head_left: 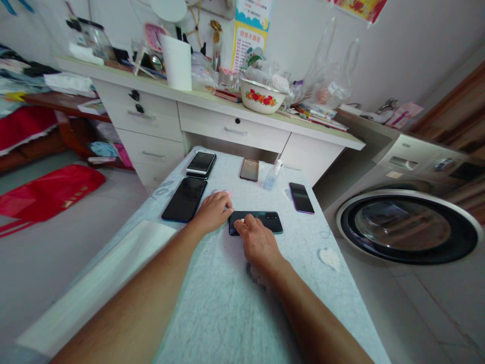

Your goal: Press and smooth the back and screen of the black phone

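Note:
A dark smartphone (272, 222) lies back up on the cloth-covered table, its camera block at the right end. My left hand (214, 211) rests at the phone's left end, fingers bent and thumb pressed against its edge. Over the left half of the phone's back, my right hand (258, 241) has its fingers pinched together; a bit of white (242, 220) shows between them, too small to make out. To the left lies a larger black phone (185, 199), with a stack of phones (201, 163) behind it. A clear spray bottle (271, 177) stands beyond the phone.
A phone case (249, 169) lies near the table's far edge and a purple-edged phone (301, 197) at the right. Behind stands a white drawer desk (235, 129) bearing a flowered bowl (261, 97). A washing machine (405, 156) is at the right, a red bag (53, 192) on the floor.

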Motion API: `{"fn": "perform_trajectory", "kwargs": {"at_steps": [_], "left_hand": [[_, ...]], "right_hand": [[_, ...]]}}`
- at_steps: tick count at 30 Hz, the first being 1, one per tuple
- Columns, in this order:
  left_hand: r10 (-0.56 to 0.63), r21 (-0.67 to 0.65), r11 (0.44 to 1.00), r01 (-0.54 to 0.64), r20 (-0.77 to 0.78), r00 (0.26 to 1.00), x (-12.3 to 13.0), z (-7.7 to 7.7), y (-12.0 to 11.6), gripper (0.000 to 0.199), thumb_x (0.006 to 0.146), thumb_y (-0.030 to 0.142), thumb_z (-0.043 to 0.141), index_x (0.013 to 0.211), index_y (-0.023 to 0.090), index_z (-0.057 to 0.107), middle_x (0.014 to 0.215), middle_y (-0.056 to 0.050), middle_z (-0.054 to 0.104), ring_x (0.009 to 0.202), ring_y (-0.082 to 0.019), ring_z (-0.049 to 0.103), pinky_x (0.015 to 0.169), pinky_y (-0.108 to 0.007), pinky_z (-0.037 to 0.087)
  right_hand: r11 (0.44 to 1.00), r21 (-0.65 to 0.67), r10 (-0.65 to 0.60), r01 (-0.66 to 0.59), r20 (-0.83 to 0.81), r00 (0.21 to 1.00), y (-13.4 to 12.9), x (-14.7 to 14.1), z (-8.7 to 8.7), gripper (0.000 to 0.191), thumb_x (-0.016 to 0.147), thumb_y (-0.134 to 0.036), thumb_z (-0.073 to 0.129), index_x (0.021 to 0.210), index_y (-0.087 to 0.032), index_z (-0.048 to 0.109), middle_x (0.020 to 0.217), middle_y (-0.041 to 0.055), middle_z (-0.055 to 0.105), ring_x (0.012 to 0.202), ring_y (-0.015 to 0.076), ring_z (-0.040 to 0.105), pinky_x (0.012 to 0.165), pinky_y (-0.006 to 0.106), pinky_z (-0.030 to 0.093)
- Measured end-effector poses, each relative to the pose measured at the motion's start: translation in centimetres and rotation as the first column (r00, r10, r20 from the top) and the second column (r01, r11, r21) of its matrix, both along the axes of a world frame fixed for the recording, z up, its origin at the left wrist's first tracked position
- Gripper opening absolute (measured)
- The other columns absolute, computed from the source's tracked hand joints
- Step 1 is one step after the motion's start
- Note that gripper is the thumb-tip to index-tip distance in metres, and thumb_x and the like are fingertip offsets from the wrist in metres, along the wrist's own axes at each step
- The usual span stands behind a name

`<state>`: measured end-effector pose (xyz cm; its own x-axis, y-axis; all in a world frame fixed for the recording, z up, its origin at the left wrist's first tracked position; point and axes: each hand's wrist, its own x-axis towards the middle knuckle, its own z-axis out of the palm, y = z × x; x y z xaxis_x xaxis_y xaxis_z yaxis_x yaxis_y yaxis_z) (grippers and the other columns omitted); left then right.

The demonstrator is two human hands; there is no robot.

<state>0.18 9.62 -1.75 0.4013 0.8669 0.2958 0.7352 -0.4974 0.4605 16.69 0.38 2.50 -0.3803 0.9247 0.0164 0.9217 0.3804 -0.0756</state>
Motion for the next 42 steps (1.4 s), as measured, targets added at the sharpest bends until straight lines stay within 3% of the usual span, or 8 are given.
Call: {"fn": "perform_trajectory", "kwargs": {"at_steps": [5, 15, 21, 36, 42], "left_hand": [[0.003, -0.006, 1.000, -0.003, -0.004, 1.000, 0.0, 0.1, -0.1, 0.007, 0.082, 0.024, 0.049, 0.081, 0.021, 0.055, 0.121, -0.009, 0.058, 0.125, -0.025, 0.045, 0.107, -0.043, 0.035], [-0.008, 0.006, 1.000, 0.008, 0.014, 1.000, -0.1, -0.3, 0.2, 0.007, 0.080, 0.023, 0.049, 0.081, 0.022, 0.056, 0.122, -0.007, 0.057, 0.124, -0.024, 0.046, 0.107, -0.044, 0.035], [-0.010, 0.000, 1.000, 0.010, 0.005, 1.000, -0.1, -0.2, 0.2, 0.007, 0.081, 0.022, 0.049, 0.082, 0.021, 0.056, 0.121, -0.007, 0.058, 0.123, -0.024, 0.045, 0.106, -0.043, 0.036], [-0.003, 0.008, 1.000, 0.003, 0.015, 1.000, -0.2, -0.5, 0.2, 0.007, 0.081, 0.023, 0.050, 0.083, 0.022, 0.056, 0.123, -0.006, 0.057, 0.125, -0.023, 0.045, 0.107, -0.043, 0.035], [-0.002, 0.011, 1.000, 0.001, 0.028, 1.000, -0.2, -0.6, 0.3, 0.006, 0.081, 0.024, 0.050, 0.082, 0.022, 0.056, 0.122, -0.006, 0.058, 0.123, -0.024, 0.045, 0.107, -0.043, 0.034]], "right_hand": [[1.000, 0.000, -0.004, 0.004, -0.010, 1.000, 0.1, 0.0, 0.0, 0.027, 0.097, -0.022, 0.033, 0.110, -0.025, 0.056, 0.105, 0.0050, 0.054, 0.089, 0.0194, 0.049, 0.067, 0.026, 0.035], [0.969, -0.046, -0.239, 0.241, 0.052, 0.970, 0.8, 2.6, 0.6, 0.034, 0.095, -0.018, 0.031, 0.115, -0.027, 0.057, 0.109, 0.0067, 0.053, 0.097, 0.0203, 0.050, 0.072, 0.027, 0.037], [0.952, -0.009, -0.305, 0.307, 0.065, 0.950, 0.9, 4.7, 0.2, 0.037, 0.093, -0.015, 0.033, 0.119, -0.028, 0.056, 0.107, 0.0071, 0.053, 0.094, 0.0202, 0.052, 0.070, 0.028, 0.036], [0.962, -0.003, -0.271, 0.273, 0.107, 0.957, 0.1, 3.5, 0.6, 0.029, 0.091, -0.014, 0.034, 0.105, -0.022, 0.059, 0.105, 0.0085, 0.053, 0.092, 0.0203, 0.054, 0.067, 0.028, 0.038], [0.975, -0.011, -0.218, 0.220, 0.085, 0.972, -0.3, 1.9, 0.5, 0.033, 0.093, -0.015, 0.032, 0.111, -0.022, 0.057, 0.107, 0.0087, 0.054, 0.092, 0.0202, 0.052, 0.067, 0.028, 0.038]]}}
